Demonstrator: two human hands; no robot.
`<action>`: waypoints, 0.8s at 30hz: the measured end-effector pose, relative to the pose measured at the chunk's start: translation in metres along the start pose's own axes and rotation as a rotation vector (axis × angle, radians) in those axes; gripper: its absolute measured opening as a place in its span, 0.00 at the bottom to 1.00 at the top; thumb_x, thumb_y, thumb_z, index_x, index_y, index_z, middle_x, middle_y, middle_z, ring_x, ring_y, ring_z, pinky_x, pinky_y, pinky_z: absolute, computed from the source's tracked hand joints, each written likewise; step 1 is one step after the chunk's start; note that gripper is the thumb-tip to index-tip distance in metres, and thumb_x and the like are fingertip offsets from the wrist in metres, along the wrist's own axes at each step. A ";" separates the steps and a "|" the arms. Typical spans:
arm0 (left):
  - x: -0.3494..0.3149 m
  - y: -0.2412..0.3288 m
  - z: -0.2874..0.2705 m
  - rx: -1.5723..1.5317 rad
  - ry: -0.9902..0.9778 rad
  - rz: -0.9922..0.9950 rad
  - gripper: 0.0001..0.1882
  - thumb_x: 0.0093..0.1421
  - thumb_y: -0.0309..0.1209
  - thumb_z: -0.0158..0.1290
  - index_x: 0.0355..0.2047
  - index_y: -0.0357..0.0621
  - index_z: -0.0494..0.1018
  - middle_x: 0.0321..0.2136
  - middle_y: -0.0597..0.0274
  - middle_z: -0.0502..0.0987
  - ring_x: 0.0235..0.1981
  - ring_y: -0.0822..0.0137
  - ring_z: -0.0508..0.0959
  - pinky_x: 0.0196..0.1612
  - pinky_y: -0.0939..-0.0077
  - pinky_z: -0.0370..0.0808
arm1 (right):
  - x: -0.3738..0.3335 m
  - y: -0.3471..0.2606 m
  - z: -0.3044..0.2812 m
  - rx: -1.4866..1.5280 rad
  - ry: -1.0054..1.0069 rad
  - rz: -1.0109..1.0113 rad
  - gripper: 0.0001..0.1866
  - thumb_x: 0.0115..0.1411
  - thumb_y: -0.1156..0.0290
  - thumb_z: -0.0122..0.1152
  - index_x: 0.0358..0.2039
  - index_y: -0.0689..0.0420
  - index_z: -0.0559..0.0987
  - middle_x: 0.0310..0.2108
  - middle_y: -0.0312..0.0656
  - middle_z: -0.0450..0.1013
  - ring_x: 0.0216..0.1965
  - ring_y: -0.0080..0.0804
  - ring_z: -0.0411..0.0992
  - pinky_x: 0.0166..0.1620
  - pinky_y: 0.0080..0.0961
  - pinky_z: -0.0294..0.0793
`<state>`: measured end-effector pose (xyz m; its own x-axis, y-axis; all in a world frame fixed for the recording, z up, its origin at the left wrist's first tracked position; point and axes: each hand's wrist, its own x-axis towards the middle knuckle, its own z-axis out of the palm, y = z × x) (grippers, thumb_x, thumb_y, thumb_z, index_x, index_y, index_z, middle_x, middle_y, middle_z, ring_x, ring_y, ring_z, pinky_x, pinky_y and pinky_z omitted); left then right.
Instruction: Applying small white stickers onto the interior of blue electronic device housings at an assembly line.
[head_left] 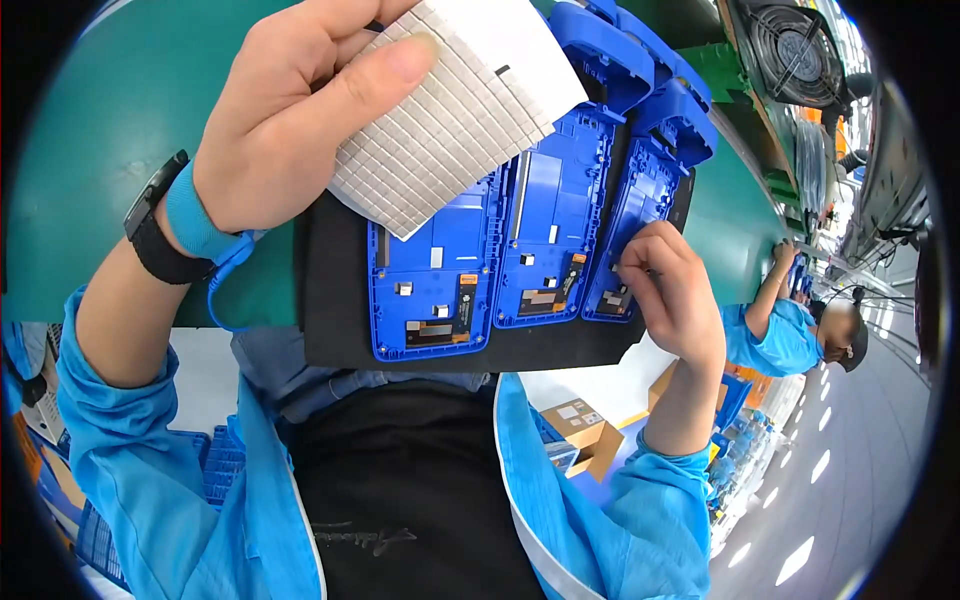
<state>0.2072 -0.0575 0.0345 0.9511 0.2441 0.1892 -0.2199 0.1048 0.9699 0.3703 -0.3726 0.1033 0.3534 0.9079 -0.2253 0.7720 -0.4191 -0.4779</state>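
Head view: 3 blue housings [545, 205] on mat [335, 290], green table [120, 110], fan [795, 55].

Just behind the left hand [280, 135], a blue wristband [192, 215] with a blue cord [210, 297]; next, a black watch [165, 255]; farther back, bright-blue sleeves [125, 430], black shirt [400, 470], jeans [280, 370].

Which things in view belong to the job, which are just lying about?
In the job:
sheet of grey pads, in left hand
three blue housings, right hand at the rightmost
black mat beneath

Seemingly just around:
fan, upper right
cardboard box
blue crate, lower left
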 end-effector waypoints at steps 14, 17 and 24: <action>0.000 0.001 0.002 -0.002 0.019 -0.020 0.13 0.72 0.30 0.48 0.48 0.29 0.70 0.29 0.64 0.79 0.26 0.83 0.71 0.30 0.87 0.66 | 0.001 -0.003 0.003 -0.043 0.042 0.027 0.05 0.53 0.86 0.64 0.30 0.64 0.77 0.32 0.42 0.70 0.31 0.34 0.71 0.33 0.27 0.69; 0.000 0.000 0.002 -0.006 0.011 0.012 0.14 0.72 0.30 0.48 0.48 0.29 0.70 0.29 0.64 0.79 0.26 0.83 0.72 0.30 0.87 0.66 | 0.002 -0.003 0.005 -0.060 0.050 0.011 0.05 0.53 0.86 0.63 0.30 0.64 0.77 0.32 0.42 0.70 0.30 0.34 0.71 0.33 0.27 0.69; -0.003 -0.009 -0.009 0.070 -0.026 0.003 0.17 0.72 0.34 0.48 0.52 0.31 0.70 0.34 0.61 0.81 0.32 0.80 0.77 0.36 0.86 0.70 | -0.003 -0.002 0.003 0.074 0.092 0.094 0.05 0.54 0.86 0.62 0.31 0.64 0.77 0.33 0.41 0.72 0.31 0.32 0.71 0.34 0.25 0.70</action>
<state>0.2041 -0.0507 0.0239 0.9560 0.2188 0.1954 -0.2081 0.0364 0.9774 0.3660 -0.3750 0.1027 0.4720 0.8597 -0.1954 0.6933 -0.4988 -0.5201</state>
